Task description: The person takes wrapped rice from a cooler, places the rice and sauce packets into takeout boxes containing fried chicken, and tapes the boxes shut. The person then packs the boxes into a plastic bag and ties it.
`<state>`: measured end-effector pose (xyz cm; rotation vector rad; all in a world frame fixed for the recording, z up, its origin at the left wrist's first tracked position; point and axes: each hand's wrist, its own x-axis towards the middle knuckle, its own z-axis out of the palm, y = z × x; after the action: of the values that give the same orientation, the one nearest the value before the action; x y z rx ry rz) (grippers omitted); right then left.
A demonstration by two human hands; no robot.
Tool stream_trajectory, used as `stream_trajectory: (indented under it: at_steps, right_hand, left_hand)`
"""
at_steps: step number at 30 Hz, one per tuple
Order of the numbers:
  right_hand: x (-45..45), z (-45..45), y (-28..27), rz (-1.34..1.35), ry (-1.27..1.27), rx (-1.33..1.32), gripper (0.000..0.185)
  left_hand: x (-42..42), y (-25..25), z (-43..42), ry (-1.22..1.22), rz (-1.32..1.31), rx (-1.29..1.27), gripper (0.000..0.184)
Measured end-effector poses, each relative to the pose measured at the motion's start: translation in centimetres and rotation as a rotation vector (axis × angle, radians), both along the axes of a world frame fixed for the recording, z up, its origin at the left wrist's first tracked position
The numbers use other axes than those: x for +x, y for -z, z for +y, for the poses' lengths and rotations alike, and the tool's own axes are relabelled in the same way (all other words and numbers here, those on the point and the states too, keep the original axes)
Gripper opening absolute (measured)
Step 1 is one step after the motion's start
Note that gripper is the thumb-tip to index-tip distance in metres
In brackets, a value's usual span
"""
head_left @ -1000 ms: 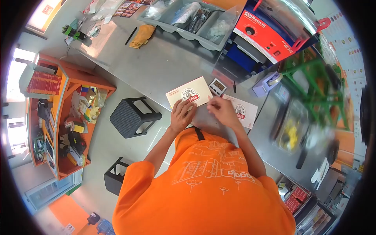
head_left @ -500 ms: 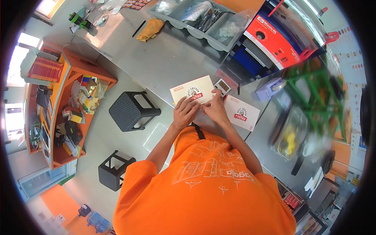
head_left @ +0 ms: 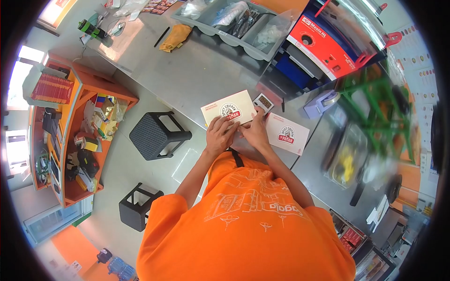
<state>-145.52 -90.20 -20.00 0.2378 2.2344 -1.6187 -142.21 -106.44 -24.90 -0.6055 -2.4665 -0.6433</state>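
A cream cardboard food box [head_left: 218, 107] printed with a spicy chicken logo lies on the steel counter in front of me. My left hand [head_left: 220, 135] grips its near edge, fingers curled over the printed top. At the near right corner of that box, my right hand [head_left: 254, 130] holds on, its index finger reaching up along the short side. The undersides of both hands are hidden. A second box [head_left: 287, 135] with the same logo rests just to the right of my right hand. Beyond my right fingertips sits a small white digital timer [head_left: 264, 102].
A cup sealing machine [head_left: 318, 49] stands at the back right, beside a grey divided tray [head_left: 225, 30] of plastic packs. A yellow cloth [head_left: 176, 37] lies further left. A tape dispenser [head_left: 319, 104] and green rack [head_left: 375, 112] are right. Black stools [head_left: 159, 135] stand left.
The view has shifted slightly. Both hands stay on the same box, with only small finger movement at its near edge and right corner.
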Motion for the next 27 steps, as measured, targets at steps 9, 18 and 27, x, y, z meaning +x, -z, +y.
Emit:
stream_trajectory:
  at_steps: [9,18,27]
  right_hand:
    - [1.9,0.1,2.6,0.364,0.001,0.007,0.080]
    - [2.5,0.7,3.0,0.386,-0.150,0.351,0.079]
    - [1.8,2.1,-0.7,0.309,-0.315,0.289,0.082]
  left_hand:
    - [0.1,-1.1,0.3,-0.004,-0.048,-0.058,0.047]
    - [-0.1,-2.0,0.4,0.022,-0.055,-0.032,0.043]
    - [0.3,-0.3,0.9,-0.072,0.053,-0.065,0.036]
